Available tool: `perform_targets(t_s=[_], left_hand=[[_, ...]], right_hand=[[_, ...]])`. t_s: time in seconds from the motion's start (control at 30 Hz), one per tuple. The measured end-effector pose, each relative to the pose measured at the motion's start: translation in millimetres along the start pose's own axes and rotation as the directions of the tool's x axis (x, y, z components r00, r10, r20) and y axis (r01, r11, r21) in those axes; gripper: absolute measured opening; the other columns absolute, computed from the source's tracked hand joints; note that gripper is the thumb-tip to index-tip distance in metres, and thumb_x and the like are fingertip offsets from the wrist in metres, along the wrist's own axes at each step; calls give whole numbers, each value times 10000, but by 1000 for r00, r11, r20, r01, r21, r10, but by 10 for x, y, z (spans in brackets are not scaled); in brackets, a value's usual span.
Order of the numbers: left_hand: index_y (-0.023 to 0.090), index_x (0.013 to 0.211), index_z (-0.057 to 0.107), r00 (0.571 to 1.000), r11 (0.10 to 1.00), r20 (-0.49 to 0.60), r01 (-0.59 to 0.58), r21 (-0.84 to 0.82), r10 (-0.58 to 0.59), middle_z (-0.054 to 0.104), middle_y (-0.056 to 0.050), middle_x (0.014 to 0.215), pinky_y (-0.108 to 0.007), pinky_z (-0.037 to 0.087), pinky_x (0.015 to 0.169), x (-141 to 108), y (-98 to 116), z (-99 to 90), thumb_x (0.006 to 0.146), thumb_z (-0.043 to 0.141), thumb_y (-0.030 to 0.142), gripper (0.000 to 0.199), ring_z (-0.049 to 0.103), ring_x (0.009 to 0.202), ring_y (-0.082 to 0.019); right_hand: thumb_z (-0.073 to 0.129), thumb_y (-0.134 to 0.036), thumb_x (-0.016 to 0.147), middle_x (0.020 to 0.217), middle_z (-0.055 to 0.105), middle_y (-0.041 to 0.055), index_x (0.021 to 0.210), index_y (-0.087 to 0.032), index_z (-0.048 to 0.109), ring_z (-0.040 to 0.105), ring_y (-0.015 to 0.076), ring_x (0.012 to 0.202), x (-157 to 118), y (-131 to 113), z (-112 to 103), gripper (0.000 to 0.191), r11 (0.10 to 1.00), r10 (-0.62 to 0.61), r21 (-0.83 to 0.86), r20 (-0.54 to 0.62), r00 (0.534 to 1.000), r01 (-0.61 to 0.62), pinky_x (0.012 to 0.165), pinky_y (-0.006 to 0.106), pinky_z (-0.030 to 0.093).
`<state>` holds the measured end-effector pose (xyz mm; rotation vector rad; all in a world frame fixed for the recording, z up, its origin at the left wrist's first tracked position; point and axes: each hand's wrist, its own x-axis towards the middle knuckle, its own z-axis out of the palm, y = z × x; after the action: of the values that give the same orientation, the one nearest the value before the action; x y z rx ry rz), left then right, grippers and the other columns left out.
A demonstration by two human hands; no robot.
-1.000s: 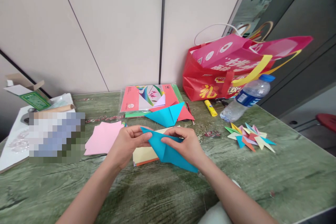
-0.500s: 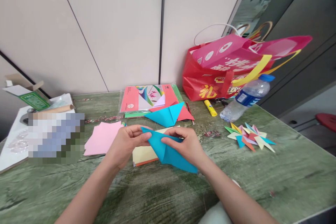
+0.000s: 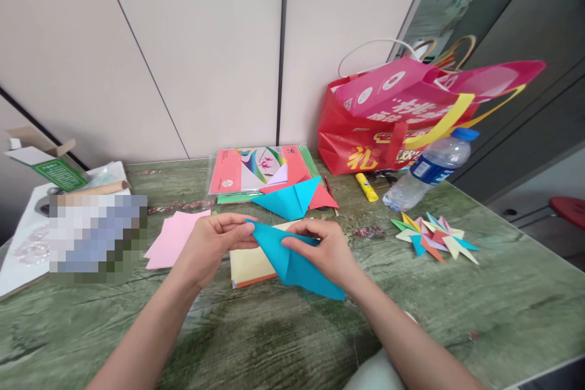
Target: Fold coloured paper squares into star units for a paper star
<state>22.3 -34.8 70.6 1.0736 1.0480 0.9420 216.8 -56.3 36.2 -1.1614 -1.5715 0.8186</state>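
Landmark: the cream-topped paper stack [image 3: 247, 266] on the green wood-grain tabletop [image 3: 219, 341].

Work piece: a blue folded sheet [image 3: 297, 271], held in the air over the stack and overhanging its right side in this view. A crease runs down its middle; the lower right part flares out towards the right wrist.

Grip: left hand [image 3: 220, 247] pinches the upper left corner of the sheet between thumb and fingers. Right hand [image 3: 322, 250] pinches the upper edge further along, thumb on the near face, fingers behind.

Step, as judged: a folding stage, with the corner and upper edge being lined up or creased between the fingers. The next move would seem to call for a firm right pinch to hold the layers while the left fingers set the corner; a slip there could skew the crease.

Around the stack: pink sheets [image 3: 176, 239] to its left; behind it, a second blue folded piece [image 3: 289, 200], overlapping a red folded piece [image 3: 324, 196], in front of a craft-paper pack [image 3: 228, 172]. Well to its right, multicoloured folded-paper stars [image 3: 423, 237]. Right and behind, a yellow glue stick [image 3: 367, 187].
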Motion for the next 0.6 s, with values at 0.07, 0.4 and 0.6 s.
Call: perform_targets(t_s=[0.07, 0.4, 0.6], left_hand=[[139, 747, 669, 1000, 1000, -1, -1, 3, 1, 717, -27, 673, -337, 549, 700, -3, 4, 3, 632, 722, 235, 158, 663, 631, -179], [142, 726, 676, 1000, 1000, -10, 10, 8, -10, 716, -20, 651, -314, 553, 686, -13, 5, -11, 626, 725, 239, 147, 663, 616, -167], [136, 720, 676, 1000, 1000, 4, 7, 17, -7, 718, -23, 660, -299, 553, 686, -3, 8, -6, 638, 716, 238, 137, 664, 628, -162]], right_hand=[[692, -252, 658, 729, 704, 10, 713, -198, 670, 638, 168, 680, 0, -2, 0, 81, 1000, 2, 0, 2, 1000, -2, 620, 269, 503], [685, -267, 667, 740, 707, 14, 720, -196, 679, 642, 176, 699, 7, 7, -9, 89, 1000, 5, 18, 23, 1000, -5, 628, 267, 503], [686, -267, 669, 758, 709, 15, 730, -200, 681, 640, 175, 711, 7, 8, -14, 91, 1000, 9, 22, 37, 999, -10, 641, 266, 498]])
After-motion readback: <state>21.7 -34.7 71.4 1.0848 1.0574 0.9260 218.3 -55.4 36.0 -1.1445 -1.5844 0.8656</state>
